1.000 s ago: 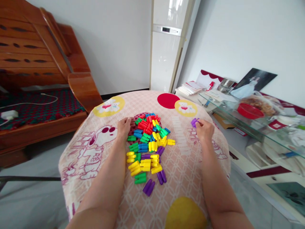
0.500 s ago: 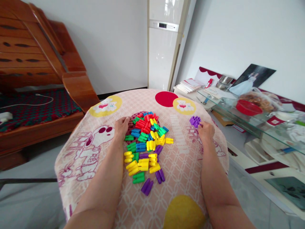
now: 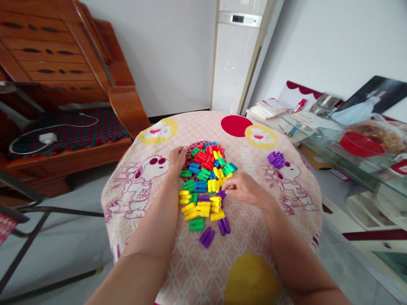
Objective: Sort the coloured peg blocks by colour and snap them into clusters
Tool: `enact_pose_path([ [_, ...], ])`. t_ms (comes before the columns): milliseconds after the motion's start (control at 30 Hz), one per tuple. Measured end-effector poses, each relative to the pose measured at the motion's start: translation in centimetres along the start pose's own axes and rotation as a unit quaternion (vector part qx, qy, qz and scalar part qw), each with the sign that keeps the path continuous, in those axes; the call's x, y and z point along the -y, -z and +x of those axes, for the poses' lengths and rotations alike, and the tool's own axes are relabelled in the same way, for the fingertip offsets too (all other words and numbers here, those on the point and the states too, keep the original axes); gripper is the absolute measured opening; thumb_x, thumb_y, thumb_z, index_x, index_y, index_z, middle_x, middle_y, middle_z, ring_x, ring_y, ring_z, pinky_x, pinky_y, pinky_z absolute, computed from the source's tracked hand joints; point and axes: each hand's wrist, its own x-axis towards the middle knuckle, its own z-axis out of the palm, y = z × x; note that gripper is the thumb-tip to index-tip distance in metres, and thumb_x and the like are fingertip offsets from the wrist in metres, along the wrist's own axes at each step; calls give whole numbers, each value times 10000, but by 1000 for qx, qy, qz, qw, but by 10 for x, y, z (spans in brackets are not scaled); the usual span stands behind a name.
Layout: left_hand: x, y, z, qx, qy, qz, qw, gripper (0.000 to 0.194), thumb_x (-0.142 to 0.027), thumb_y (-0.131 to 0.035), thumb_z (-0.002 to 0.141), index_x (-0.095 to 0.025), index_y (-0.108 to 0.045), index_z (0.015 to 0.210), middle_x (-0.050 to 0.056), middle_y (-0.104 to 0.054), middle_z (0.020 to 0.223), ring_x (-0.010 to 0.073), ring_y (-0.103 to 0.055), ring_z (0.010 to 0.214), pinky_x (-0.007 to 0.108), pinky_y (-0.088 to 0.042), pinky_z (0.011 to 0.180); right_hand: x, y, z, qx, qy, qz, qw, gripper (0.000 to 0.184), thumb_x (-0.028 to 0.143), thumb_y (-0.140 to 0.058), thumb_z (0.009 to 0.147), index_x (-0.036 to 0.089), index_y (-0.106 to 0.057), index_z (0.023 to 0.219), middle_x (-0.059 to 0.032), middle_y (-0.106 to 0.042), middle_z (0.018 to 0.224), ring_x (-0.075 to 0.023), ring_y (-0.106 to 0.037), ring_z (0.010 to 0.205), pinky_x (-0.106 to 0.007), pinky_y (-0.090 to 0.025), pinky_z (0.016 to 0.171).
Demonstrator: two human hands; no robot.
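Note:
A heap of small plastic blocks (image 3: 205,182) in red, blue, green, yellow and purple lies in the middle of a round table under a pink cartoon cloth (image 3: 254,237). My left hand (image 3: 178,159) rests at the heap's far left edge, fingers curled on the red mesh bag (image 3: 187,154) under the blocks. My right hand (image 3: 243,189) reaches into the heap's right side, fingertips pinched at a purple block (image 3: 221,194) beside yellow ones. A small cluster of purple blocks (image 3: 276,159) sits apart on the cloth to the right.
A wooden bench (image 3: 63,84) with a charger and cable stands at the left. A white floor air conditioner (image 3: 235,55) is behind the table. A glass shelf (image 3: 333,144) with a red bowl, papers and a photo runs along the right. A metal chair frame (image 3: 28,212) is at lower left.
My right hand left the purple cluster on the right side of the cloth and moved left into the heap. My left hand stayed put. The camera view shifted.

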Motion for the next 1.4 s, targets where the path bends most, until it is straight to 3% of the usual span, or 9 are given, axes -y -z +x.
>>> enact_pose_path([
  [100, 0, -1, 0, 0, -1, -1, 1000, 276, -277, -510, 841, -102, -712, 906, 59, -710, 796, 148, -647, 659, 266, -548, 661, 9, -13, 3, 81, 10, -89, 993, 274, 120, -632, 769, 199, -778, 987, -25, -743, 795, -149, -630, 721, -237, -340, 615],
  [267, 0, 0, -1, -1, 8, 7, 1000, 291, -293, -516, 845, -106, -722, 928, 65, -718, 820, 156, -655, 669, 286, -556, 684, 7, -27, 6, 121, 47, -110, 985, 288, 221, -675, 779, 215, -754, 1056, -34, -747, 863, -171, -643, 782, -249, -292, 590],
  [400, 0, 0, -1, 2, 2, 3, 1000, 291, -290, -522, 846, -104, -725, 940, 69, -728, 845, 156, -659, 680, 284, -557, 690, 5, -30, 8, 92, 42, -71, 992, 145, 208, -634, 835, 191, -774, 869, -11, -709, 732, -135, -600, 685, -245, -276, 578],
  [467, -1, 0, -1, 2, -1, 4, 1000, 281, -274, -520, 844, -98, -723, 925, 70, -726, 827, 151, -653, 660, 276, -553, 672, 2, -26, 9, 48, 22, -55, 997, 179, 190, -610, 862, 170, -761, 769, -8, -687, 684, -121, -574, 646, -243, -288, 588],
  [600, -1, 0, 0, -2, 5, 13, 1000, 273, -262, -518, 845, -98, -722, 922, 64, -721, 798, 151, -649, 636, 280, -552, 659, -3, -16, 7, -4, -16, -36, 999, 144, 149, -629, 837, 163, -772, 837, 4, -674, 672, -114, -551, 625, -235, -311, 603],
  [767, -4, 0, -2, -3, 4, 22, 1000, 276, -259, -516, 851, -96, -725, 925, 57, -713, 779, 153, -649, 633, 285, -553, 660, 4, -24, 5, 136, 63, -70, 986, 244, 215, -693, 797, 216, -765, 1029, 1, -707, 761, -145, -607, 709, -242, -280, 578],
  [900, -5, 0, -3, 0, 0, 27, 1000, 278, -263, -519, 849, -100, -732, 924, 54, -717, 792, 156, -656, 662, 286, -557, 687, 14, -31, 4, 172, 92, -144, 970, 235, 353, -689, 831, 206, -742, 1006, -49, -740, 880, -204, -656, 821, -264, -283, 580],
  [1233, -7, 1, -2, 2, 10, 24, 1000, 289, -268, -534, 833, -105, -736, 960, 60, -726, 820, 170, -674, 731, 277, -561, 703, 21, -33, 3, 118, 51, -210, 969, 188, 344, -679, 843, 192, -713, 947, -79, -744, 872, -225, -673, 843, -273, -332, 621],
  [1400, -4, 1, -1, 4, 5, 14, 1000, 257, -259, -552, 821, -109, -730, 930, 63, -724, 814, 158, -660, 695, 278, -563, 694, 1, -11, 1, 10, -35, -99, 994, 137, 320, -691, 800, 184, -689, 810, -16, -698, 730, -157, -626, 697, -239, -327, 585],
])
